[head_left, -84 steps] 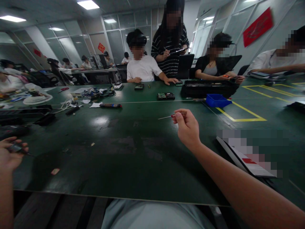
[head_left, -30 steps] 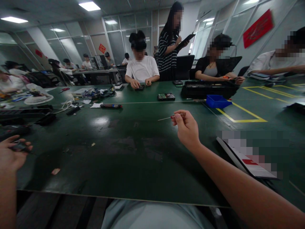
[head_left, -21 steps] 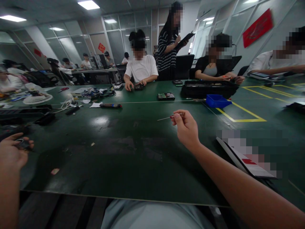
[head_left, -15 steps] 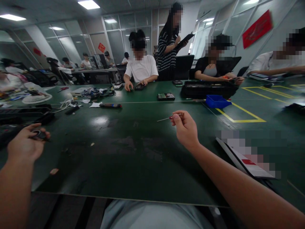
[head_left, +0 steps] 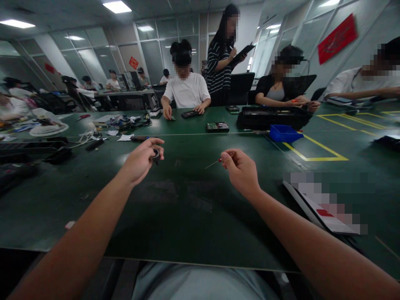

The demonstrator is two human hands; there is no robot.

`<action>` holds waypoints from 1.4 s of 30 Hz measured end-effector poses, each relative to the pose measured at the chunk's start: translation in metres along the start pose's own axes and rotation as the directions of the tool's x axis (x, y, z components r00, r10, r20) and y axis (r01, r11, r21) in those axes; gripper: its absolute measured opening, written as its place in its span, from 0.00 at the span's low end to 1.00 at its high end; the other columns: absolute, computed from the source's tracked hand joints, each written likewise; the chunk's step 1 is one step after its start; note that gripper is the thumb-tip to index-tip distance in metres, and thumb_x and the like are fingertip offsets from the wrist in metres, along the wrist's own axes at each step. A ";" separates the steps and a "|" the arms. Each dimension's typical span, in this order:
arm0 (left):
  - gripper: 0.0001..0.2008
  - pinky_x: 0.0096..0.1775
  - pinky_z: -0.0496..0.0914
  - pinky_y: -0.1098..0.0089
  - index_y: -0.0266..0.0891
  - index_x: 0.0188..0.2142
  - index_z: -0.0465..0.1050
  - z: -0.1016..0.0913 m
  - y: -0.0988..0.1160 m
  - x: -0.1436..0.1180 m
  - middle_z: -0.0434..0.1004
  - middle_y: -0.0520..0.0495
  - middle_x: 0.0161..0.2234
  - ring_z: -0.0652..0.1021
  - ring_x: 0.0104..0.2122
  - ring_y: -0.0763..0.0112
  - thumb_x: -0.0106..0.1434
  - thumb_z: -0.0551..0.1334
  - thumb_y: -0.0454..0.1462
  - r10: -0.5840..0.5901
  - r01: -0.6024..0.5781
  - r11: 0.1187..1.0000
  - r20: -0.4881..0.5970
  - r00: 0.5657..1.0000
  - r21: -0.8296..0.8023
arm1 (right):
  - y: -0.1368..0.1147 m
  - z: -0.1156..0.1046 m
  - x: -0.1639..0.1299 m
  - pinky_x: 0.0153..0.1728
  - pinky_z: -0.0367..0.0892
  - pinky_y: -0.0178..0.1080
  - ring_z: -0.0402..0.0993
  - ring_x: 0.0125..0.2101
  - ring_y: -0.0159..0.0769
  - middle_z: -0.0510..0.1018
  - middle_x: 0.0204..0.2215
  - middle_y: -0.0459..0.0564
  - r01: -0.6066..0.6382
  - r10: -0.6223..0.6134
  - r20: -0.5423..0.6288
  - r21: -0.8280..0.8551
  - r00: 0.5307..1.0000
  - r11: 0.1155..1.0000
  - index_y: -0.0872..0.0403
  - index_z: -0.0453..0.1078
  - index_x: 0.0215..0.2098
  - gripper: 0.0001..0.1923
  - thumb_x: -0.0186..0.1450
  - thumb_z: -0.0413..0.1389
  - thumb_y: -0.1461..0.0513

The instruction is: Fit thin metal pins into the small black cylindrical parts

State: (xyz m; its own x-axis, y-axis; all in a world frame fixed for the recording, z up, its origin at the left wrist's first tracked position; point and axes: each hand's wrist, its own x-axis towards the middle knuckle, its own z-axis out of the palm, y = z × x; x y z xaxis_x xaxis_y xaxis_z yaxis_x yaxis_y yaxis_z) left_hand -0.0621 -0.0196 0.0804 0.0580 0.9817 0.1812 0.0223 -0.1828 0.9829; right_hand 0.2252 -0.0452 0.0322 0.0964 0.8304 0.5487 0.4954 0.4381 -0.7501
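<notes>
My left hand (head_left: 139, 164) is raised over the green table (head_left: 175, 225), closed around a small dark round part (head_left: 156, 156) with a ring-like rim. Its exact kind is too small to make out. To the right, my right hand (head_left: 243, 171) grips a screwdriver (head_left: 213, 163) by its reddish handle, mostly covered by the fingers. The thin metal shaft points left and slightly down, toward my left hand. A gap separates the screwdriver tip from the dark part, and both hands are above the tabletop.
Ahead lie an open device with a green circuit board (head_left: 217, 126), a long black housing (head_left: 275, 118) and a blue bin (head_left: 286, 133). Cables and parts (head_left: 128, 121) clutter the far left. A flat white-and-red item (head_left: 325, 213) rests at right. Several people sit across the table.
My left hand has swung from the far left toward the middle, carrying the dark round part. My right hand stays nearly in place, the screwdriver tip tilting slightly lower.
</notes>
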 end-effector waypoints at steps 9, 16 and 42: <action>0.18 0.41 0.67 0.58 0.40 0.48 0.67 0.090 -0.032 -0.012 0.74 0.43 0.37 0.74 0.36 0.60 0.56 0.56 0.34 -0.119 -0.034 0.936 0.406 0.906 0.349 | -0.001 0.000 -0.001 0.25 0.59 0.37 0.68 0.21 0.32 0.73 0.20 0.44 0.000 -0.002 -0.022 -0.069 1.000 0.998 0.51 0.70 0.29 0.17 0.69 0.52 0.50; 0.29 0.48 0.67 0.56 0.41 0.56 0.65 0.088 -0.080 -0.017 0.73 0.36 0.48 0.74 0.48 0.54 0.54 0.57 0.26 -0.006 -0.253 0.775 0.406 0.914 0.580 | 0.000 0.002 0.000 0.25 0.59 0.38 0.66 0.20 0.32 0.71 0.19 0.43 0.023 -0.028 -0.054 -0.099 0.998 0.995 0.50 0.66 0.27 0.17 0.69 0.52 0.51; 0.21 0.58 0.64 0.58 0.43 0.55 0.74 0.066 -0.088 0.000 0.76 0.45 0.54 0.74 0.54 0.60 0.61 0.67 0.35 0.164 -0.318 0.780 0.315 0.935 0.538 | 0.008 0.015 -0.006 0.38 0.72 0.44 0.80 0.34 0.39 0.82 0.33 0.51 -0.049 0.029 0.126 0.164 0.992 0.985 0.52 0.69 0.43 0.11 0.69 0.51 0.54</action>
State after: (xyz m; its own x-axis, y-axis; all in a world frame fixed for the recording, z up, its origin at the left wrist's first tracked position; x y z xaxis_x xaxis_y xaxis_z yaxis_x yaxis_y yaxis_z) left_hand 0.0020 -0.0072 -0.0078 0.3724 0.8711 0.3200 0.5363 -0.4835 0.6919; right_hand 0.2154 -0.0416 0.0175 0.0011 0.8794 0.4761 0.3421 0.4470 -0.8265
